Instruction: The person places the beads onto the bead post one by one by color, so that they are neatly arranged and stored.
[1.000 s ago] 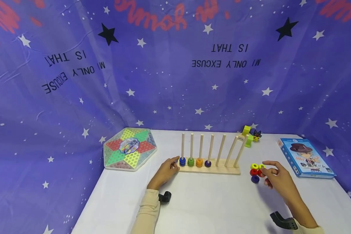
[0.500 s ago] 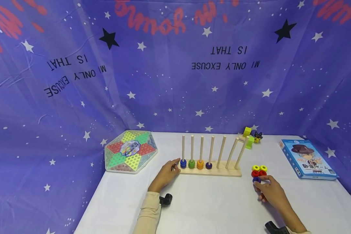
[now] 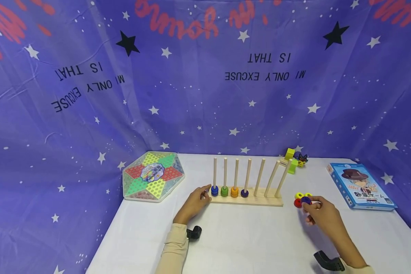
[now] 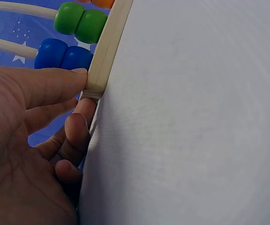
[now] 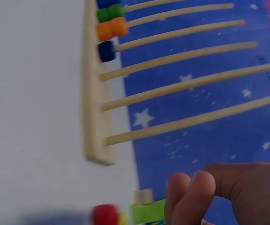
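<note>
My left hand (image 3: 193, 205) grips the left end of a wooden peg stand (image 3: 265, 200); the left wrist view has the thumb lying on the end of its base. Along the base, the leftmost peg carries blue beads (image 4: 50, 54), followed by green beads (image 4: 70, 18), orange beads (image 3: 234, 192) and a single dark purple bead (image 3: 244, 193). The three pegs on the right are bare. Between thumb and index finger, my right hand (image 3: 325, 217) pinches a dark blue bead (image 3: 306, 200). Just behind it lie a red bead (image 3: 297, 203) and yellow beads (image 3: 299, 195), partly covered.
A hexagonal Chinese checkers box (image 3: 153, 173) lies at the back left. Green blocks (image 3: 292, 166) and a small dark figurine (image 3: 301, 160) stand at the back edge. On the right is a blue game box (image 3: 361, 186). A starry purple cloth (image 3: 205, 95) hangs behind the table.
My right hand came down to the dark blue bead at the front of the pile and picked it up, moving it slightly back and right. My left hand has stayed at the stand.
</note>
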Available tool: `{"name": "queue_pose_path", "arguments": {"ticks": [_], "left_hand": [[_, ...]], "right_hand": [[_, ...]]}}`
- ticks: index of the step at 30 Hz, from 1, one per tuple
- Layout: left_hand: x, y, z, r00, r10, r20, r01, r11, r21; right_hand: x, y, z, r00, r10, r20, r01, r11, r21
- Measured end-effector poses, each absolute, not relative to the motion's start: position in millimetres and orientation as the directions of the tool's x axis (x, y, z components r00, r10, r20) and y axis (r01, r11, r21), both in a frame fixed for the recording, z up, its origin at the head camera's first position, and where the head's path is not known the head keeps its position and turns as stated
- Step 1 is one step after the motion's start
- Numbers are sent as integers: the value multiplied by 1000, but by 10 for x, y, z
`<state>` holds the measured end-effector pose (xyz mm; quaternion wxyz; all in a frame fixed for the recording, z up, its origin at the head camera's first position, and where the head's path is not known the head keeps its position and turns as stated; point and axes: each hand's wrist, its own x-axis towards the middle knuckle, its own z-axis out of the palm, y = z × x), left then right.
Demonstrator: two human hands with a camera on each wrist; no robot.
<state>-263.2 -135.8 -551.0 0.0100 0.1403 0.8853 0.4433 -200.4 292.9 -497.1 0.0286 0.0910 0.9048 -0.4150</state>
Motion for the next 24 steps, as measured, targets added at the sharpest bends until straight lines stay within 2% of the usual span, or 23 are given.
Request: {"name": "queue_pose_path", "arguments": {"ticks": [5, 11, 17, 24], "left_hand": [[-2631, -1368, -5510, -957, 266, 114, 252, 571, 781], [-2625, -1392, -5501, -954, 269, 129, 267, 574, 775], [-2625, -1400, -5499, -958, 263, 116, 251, 570, 782], [-2613, -1374, -5481, -960, 259, 103, 238, 566, 789]], "right_hand": [[-2061, 2807, -4520, -993, 112, 38, 53, 707, -705], [-2179, 2576, -3963, -986, 75, 148, -52, 706, -706], [-2298, 2176, -3596, -984, -21, 179, -150, 644, -750], [-2445, 1710, -3506, -977, -173, 123, -204, 608, -767]]}}
